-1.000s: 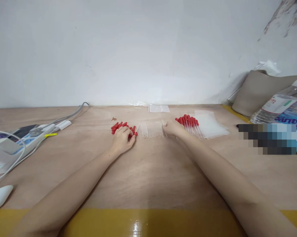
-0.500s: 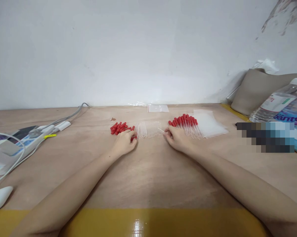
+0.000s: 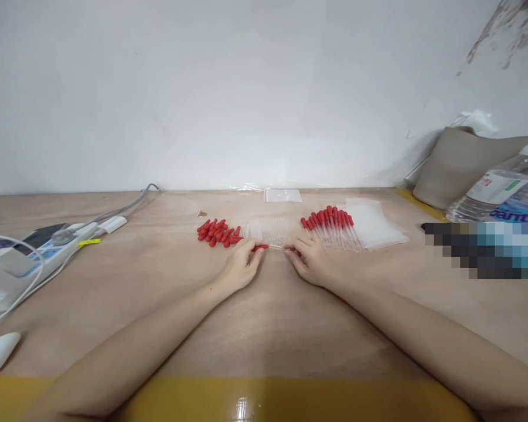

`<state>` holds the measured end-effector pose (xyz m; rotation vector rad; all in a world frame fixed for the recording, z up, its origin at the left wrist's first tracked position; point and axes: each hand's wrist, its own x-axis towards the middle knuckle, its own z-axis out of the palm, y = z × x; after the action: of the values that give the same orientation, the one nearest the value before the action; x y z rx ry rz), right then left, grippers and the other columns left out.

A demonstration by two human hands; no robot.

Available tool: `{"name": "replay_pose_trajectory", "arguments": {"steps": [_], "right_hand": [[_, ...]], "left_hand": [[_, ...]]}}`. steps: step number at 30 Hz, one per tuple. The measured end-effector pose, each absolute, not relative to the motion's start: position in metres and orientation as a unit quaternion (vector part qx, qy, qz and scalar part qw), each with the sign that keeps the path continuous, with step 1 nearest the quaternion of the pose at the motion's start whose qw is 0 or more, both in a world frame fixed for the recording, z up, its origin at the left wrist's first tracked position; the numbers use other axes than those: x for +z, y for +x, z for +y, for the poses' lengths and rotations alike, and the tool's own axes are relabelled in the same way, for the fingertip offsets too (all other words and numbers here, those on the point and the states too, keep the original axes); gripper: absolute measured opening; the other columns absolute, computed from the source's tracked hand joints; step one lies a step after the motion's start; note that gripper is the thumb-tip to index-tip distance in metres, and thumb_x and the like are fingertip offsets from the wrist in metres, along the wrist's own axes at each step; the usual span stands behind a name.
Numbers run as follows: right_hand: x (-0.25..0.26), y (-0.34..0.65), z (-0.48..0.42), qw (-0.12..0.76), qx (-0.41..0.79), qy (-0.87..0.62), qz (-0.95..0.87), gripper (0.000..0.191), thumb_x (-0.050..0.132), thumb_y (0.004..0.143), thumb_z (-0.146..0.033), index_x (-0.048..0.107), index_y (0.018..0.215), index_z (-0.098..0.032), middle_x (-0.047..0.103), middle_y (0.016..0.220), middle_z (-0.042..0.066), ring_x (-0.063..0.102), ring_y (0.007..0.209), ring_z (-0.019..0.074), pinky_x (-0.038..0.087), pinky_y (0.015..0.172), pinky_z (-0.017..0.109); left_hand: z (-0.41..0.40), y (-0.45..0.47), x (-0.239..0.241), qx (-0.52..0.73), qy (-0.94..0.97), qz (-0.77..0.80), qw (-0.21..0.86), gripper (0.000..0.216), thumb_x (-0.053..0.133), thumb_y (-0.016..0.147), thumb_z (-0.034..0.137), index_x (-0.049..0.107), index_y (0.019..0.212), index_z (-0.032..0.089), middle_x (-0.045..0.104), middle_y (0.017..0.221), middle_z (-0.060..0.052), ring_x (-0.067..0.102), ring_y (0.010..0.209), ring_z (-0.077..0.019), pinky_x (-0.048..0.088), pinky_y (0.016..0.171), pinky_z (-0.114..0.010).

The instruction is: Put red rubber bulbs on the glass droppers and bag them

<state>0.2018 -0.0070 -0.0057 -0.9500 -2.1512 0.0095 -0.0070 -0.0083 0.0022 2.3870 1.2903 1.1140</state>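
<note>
Red bulb (image 3: pixel 260 247) is sitting just below the centre of the frame, pinched between thumb and forefinger of the left hand (image 3: pixel 241 266). The other fingers are curling loosely under. The right hand (image 3: pixel 310 264) is facing it, fingertips closing to a narrow pinch on what is looking like one clear tube (image 3: pixel 276 247). The tube is thin and nearly invisible against the bench (image 3: pixel 264 328), so that grip is being read with some doubt. The two hands are resting near each other, not touching.

Handling, judged:
- **Bulb:** it is appearing soft, rubbery, matte and very light, probably grippy rather than slippery. A hold around its closed end is seeming best.
- **Tube:** it is appearing stiff, smooth and slender, possibly brittle. A hold close to its end is seeming safest against bending.

Surroundings:
- Loose bulbs (image 3: pixel 217 232) are heaping left of centre, with a row of bare tubes (image 3: pixel 266 230) lying just right of them.
- Red-capped droppers (image 3: pixel 329 223) are fanning out right of centre, beside flat clear bags (image 3: pixel 373 225).
- A small zip bag (image 3: pixel 282 195) is lying by the wall.
- The bench is showing pale wood grain, with glossy yellow tape (image 3: pixel 264 401) running along the lower edge.
- A power strip (image 3: pixel 57 249) is lying at the left edge, and a water bottle (image 3: pixel 492 190) at the right.
</note>
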Motion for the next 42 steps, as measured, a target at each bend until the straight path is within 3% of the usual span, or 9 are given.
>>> {"name": "replay_pose_trajectory", "arguments": {"steps": [12,19,30,36,42], "right_hand": [[-0.005,0.203,-0.005,0.373,0.066,-0.358,-0.853,0.015,0.046,0.085,-0.022,0.06,0.09,-0.02,0.063,0.077,0.001,0.055,0.072,0.013,0.033,0.072,0.029],[-0.008,0.208,0.004,0.353,0.061,-0.326,-0.875,0.017,0.047,0.086,-0.022,0.063,0.09,-0.021,0.065,0.082,0.001,0.056,0.072,0.0121,0.029,0.075,0.031],[0.004,0.213,0.002,0.3,-0.096,-0.315,-0.895,0.026,0.04,0.087,-0.018,0.066,0.092,-0.022,0.065,0.081,0.003,0.045,0.062,0.0118,0.024,0.072,0.033],[0.002,0.204,-0.002,0.296,-0.045,-0.336,-0.893,0.025,0.039,0.088,-0.022,0.063,0.091,-0.019,0.065,0.078,0.002,0.046,0.062,0.0116,0.022,0.073,0.032],[0.002,0.198,-0.001,0.271,-0.008,-0.356,-0.894,0.026,0.037,0.089,-0.024,0.062,0.082,-0.018,0.065,0.073,0.001,0.047,0.059,0.011,0.022,0.072,0.031]], "left_hand": [[-0.003,-0.005,-0.003,0.413,0.78,0.407,0.237,0.018,0.051,0.083,0.027,0.06,0.093,0.015,0.065,0.085,-0.004,0.059,0.076,-0.0147,0.046,0.069,-0.025],[-0.006,-0.005,0.0,0.395,0.808,0.38,0.215,0.016,0.051,0.083,0.026,0.063,0.084,0.015,0.065,0.073,-0.001,0.057,0.065,-0.0121,0.044,0.061,-0.022],[-0.006,-0.004,0.005,0.351,0.842,0.369,0.178,0.014,0.053,0.083,0.025,0.064,0.082,0.016,0.065,0.072,-0.001,0.056,0.063,-0.0114,0.042,0.059,-0.021],[-0.003,-0.005,0.003,0.361,0.851,0.357,0.136,0.013,0.055,0.082,0.026,0.063,0.084,0.015,0.064,0.072,-0.001,0.054,0.06,-0.0105,0.042,0.058,-0.021],[-0.004,-0.006,0.001,0.34,0.872,0.326,0.134,0.016,0.053,0.083,0.026,0.063,0.09,0.016,0.064,0.078,-0.003,0.056,0.069,-0.0124,0.043,0.063,-0.023]]}}
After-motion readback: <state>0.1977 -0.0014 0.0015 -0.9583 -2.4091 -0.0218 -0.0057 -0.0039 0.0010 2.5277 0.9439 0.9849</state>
